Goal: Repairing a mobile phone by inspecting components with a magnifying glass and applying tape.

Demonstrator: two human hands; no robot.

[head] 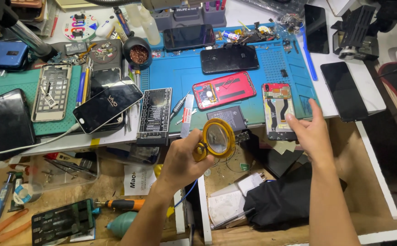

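Observation:
My left hand is closed around a yellow round suction-cup tool, held up above the front edge of the blue work mat. My right hand reaches toward an opened phone body with bare circuitry; its fingertips touch the phone's lower right side, and nothing is held. Just left of that phone lie a red phone back cover and a dark battery. A black phone lies further back on the mat.
A black circuit board, tweezers and a screwdriver lie left of the battery. Several phones, a metal frame and a green mat fill the left side. An open drawer holds a black cloth, papers and an orange-handled screwdriver.

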